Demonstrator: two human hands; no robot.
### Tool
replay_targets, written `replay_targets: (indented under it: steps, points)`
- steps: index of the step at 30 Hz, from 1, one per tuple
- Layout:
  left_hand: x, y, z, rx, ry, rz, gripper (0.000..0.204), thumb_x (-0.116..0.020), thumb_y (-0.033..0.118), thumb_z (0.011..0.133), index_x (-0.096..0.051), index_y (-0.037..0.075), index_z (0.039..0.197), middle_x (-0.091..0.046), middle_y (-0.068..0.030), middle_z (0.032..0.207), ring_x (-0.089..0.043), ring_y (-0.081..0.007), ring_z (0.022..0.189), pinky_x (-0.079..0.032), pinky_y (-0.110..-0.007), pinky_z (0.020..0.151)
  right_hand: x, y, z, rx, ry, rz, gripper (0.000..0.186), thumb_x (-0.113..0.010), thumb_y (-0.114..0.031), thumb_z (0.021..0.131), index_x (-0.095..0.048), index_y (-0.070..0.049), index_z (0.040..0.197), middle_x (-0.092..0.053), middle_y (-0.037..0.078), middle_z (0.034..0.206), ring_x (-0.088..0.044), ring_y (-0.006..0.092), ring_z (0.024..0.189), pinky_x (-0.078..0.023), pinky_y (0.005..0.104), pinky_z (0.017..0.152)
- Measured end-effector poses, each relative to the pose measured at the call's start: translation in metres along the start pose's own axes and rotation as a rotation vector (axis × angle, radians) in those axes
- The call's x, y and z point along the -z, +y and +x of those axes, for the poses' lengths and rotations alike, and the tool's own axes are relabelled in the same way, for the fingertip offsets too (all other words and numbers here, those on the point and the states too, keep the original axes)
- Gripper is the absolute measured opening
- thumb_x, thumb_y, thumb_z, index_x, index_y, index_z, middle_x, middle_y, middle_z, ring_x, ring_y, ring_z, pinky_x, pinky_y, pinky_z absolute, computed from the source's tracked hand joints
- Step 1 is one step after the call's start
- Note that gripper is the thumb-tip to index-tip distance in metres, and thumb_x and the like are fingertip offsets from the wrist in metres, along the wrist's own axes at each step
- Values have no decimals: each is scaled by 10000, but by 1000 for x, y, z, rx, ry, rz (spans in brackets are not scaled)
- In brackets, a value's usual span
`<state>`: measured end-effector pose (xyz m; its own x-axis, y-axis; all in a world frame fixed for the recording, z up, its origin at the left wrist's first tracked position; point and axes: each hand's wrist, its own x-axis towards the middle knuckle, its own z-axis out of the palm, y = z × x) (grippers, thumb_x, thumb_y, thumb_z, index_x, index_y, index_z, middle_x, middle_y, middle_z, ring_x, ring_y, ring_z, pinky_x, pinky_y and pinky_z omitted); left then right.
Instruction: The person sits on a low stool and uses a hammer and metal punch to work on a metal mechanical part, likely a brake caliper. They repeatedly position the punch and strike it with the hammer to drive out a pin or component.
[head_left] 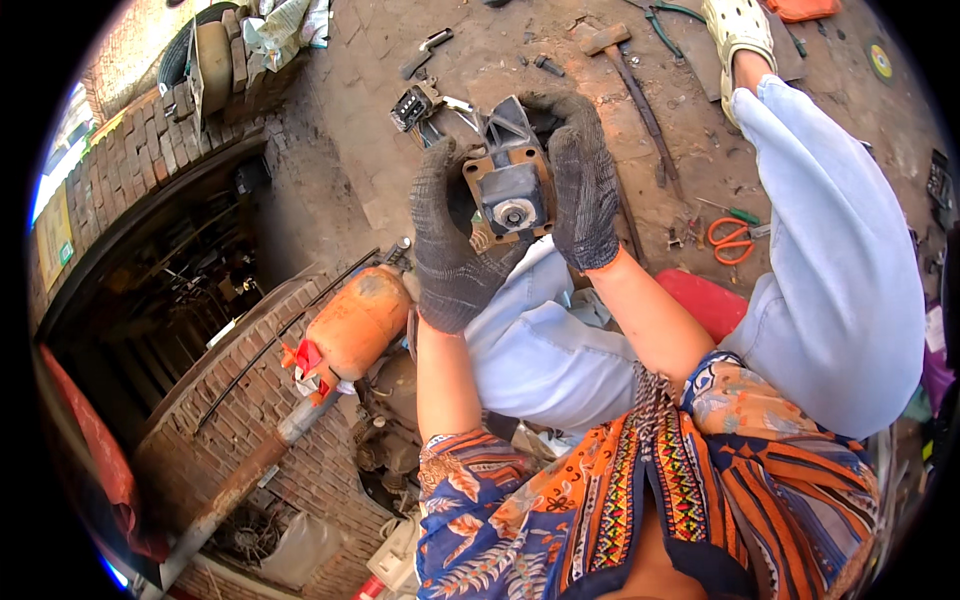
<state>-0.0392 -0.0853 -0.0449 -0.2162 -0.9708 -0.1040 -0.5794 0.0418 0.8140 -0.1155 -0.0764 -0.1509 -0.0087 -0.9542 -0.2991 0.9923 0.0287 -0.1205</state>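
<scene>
Between my two hands sits a dark metal motor-like part [508,192], with a squared body, a brownish flange with corner holes and a round pale metal hub facing up. My left hand [447,250], in a dark grey knitted glove, is closed against its left side. Gloved alike, my right hand [585,195] grips the right side, its fingers curled around the far end. Parts of the fingers are hidden behind the piece. Just beyond the left hand, a small black connector-like block [412,106] with wires lies on the ground.
A hammer [640,95] lies beyond my right hand. Orange-handled scissors [730,241] and a green-handled screwdriver [742,215] are near my leg. Pliers [660,25] rest farther off. To the left stand an orange gas cylinder [360,318] and a brick wall [150,135] beside a dark opening.
</scene>
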Motion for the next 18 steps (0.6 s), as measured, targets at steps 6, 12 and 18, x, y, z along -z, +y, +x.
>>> replay_targets:
  steps: [6, 12, 18]
  points:
    - [-8, -17, 15, 45, -83, -3, 1013, -795, 81, 555, -180, 74, 1360, -382, -132, 1282, -457, -240, 1128, -402, -376, 931, -18, -15, 10, 299, 95, -503, 405, -368, -306, 938, -398, -5, 1207, -485, 113, 1151, -503, 183, 1028, -413, 313, 898]
    - [-2, -34, 25, 323, -154, -358, 880, -791, 49, 576, -297, 19, 1304, -469, -126, 1215, -522, -230, 1056, -463, -335, 872, 4, -6, 21, 277, 126, -609, 415, -370, -309, 936, -382, -19, 1232, -474, 106, 1179, -480, 184, 1077, -387, 313, 931]
    - [15, -39, 36, 403, 198, -609, 529, -675, 224, 739, -470, 9, 1177, -559, -99, 1107, -559, -212, 970, -474, -343, 818, 22, -28, 48, -123, -425, -232, 388, -277, -81, 939, -292, 26, 1312, -345, 133, 1353, -358, 196, 1236, -279, 292, 1044]
